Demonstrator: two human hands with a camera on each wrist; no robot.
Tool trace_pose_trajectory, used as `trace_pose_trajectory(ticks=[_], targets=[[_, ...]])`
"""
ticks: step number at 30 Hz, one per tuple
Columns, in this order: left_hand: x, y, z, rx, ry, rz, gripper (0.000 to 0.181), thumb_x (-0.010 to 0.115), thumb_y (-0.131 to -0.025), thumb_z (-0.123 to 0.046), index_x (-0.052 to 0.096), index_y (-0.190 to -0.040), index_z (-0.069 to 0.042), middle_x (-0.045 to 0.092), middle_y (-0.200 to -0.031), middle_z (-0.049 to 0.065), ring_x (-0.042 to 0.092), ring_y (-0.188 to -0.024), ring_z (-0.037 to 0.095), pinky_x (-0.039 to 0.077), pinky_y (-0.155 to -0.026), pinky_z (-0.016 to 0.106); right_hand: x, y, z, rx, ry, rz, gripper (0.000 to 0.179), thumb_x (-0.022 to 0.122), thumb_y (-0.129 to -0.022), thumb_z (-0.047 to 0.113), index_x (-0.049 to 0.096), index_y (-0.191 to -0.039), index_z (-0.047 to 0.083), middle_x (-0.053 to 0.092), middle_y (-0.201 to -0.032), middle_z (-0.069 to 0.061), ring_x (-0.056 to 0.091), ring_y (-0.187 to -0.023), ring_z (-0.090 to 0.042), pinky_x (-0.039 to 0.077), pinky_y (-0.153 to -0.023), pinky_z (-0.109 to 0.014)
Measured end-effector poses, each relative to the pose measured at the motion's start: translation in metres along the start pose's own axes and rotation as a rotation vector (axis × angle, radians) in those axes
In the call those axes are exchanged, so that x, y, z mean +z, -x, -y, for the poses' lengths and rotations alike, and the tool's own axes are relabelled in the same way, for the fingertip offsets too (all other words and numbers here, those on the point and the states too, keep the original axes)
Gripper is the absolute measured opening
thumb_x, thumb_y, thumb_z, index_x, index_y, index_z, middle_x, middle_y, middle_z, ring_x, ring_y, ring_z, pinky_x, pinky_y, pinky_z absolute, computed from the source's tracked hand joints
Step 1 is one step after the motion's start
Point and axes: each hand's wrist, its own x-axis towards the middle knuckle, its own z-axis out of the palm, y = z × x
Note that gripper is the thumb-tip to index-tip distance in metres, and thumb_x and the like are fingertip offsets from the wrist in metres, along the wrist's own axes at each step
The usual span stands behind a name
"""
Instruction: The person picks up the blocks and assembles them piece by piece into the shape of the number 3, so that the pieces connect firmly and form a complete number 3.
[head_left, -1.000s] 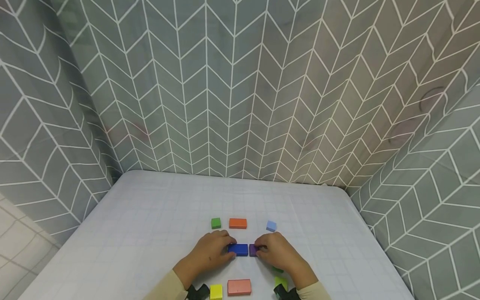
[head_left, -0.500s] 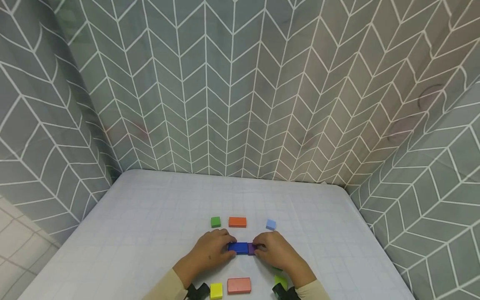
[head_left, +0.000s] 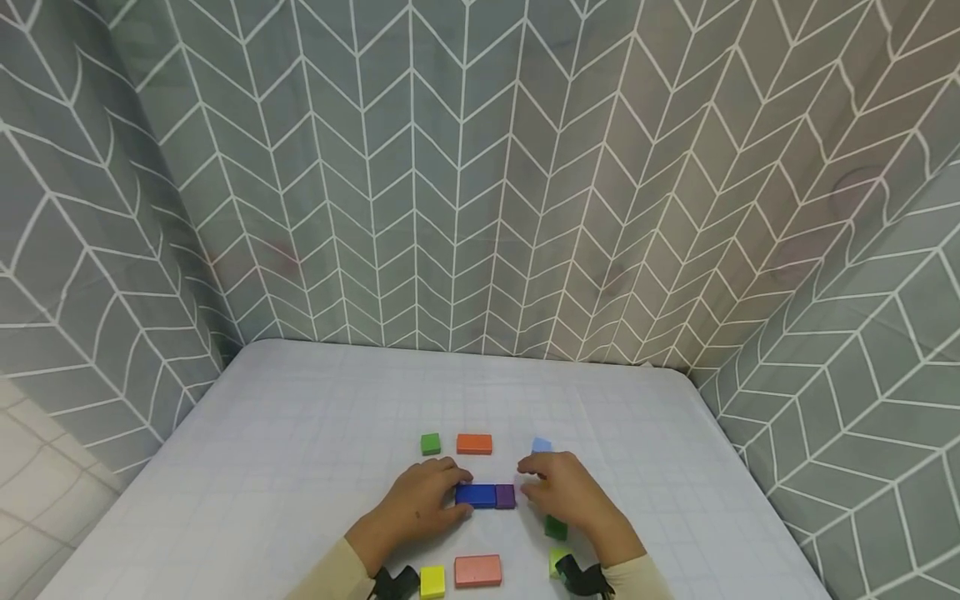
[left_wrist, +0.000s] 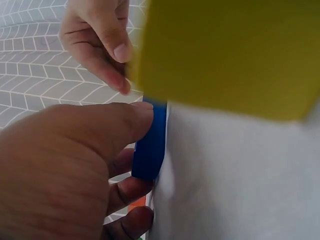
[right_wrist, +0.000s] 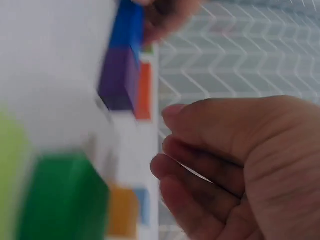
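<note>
Two touching blocks [head_left: 485,497] on the table [head_left: 337,408]

Right hand [head_left: 572,497] released purple block [head_left: 506,497], shifted rightward; gap between purple and blue block [head_left: 478,497] closed.

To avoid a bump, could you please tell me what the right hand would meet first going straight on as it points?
The right hand would probably meet the purple block first, though the hand's height is unclear; it might pass above.
</note>
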Motion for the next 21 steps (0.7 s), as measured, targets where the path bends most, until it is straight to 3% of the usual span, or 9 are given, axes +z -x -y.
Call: trace_pose_trajectory(ticks=[4, 9, 15, 21], targets=[[0.001, -0.001, 0.000, -0.007, 0.000, 0.006, 0.043, 0.072, -0.085, -0.053, 0.069, -0.120, -0.027, 0.061, -0.103, -0.015, 0.055, -0.094, 0.006, 0.050, -0.091, 0.042, -0.012, 0.004, -0.012, 0.096, -0.005, -0.044, 0.024, 0.075, -0.086, 0.011, 0.074, -0.109, 0.008, 0.072, -0.110, -0.007, 0.066, -0.101, -0.027, 0.055, -0.087, -0.049], [0.002, -0.002, 0.001, -0.008, 0.012, 0.005, 0.045, 0.072, -0.085, -0.052, 0.068, -0.122, -0.027, 0.062, -0.105, -0.015, 0.055, -0.096, 0.006, 0.050, -0.093, 0.043, -0.020, 0.008, -0.022, 0.192, 0.004, -0.021, 0.025, 0.078, -0.080, 0.007, 0.074, -0.105, 0.008, 0.070, -0.101, -0.003, 0.062, -0.093, -0.020, 0.054, -0.084, -0.045], [0.003, -0.004, 0.003, 0.005, 0.028, -0.005, 0.043, 0.073, -0.085, -0.052, 0.067, -0.120, -0.028, 0.061, -0.106, -0.016, 0.055, -0.097, 0.006, 0.049, -0.094, 0.043, -0.020, 0.008, -0.027, 0.216, -0.001, -0.002, 0.018, 0.080, -0.078, 0.004, 0.072, -0.094, 0.006, 0.065, -0.088, 0.000, 0.056, -0.079, -0.014, 0.053, -0.074, -0.037], [0.004, -0.004, 0.005, 0.005, 0.050, -0.004, 0.045, 0.073, -0.085, -0.051, 0.065, -0.122, -0.027, 0.062, -0.109, -0.016, 0.057, -0.103, 0.007, 0.048, -0.098, 0.046, -0.012, 0.003, -0.020, 0.206, -0.002, -0.009, 0.015, 0.078, -0.081, 0.006, 0.073, -0.095, 0.005, 0.065, -0.088, 0.000, 0.056, -0.079, -0.013, 0.054, -0.076, -0.038]])
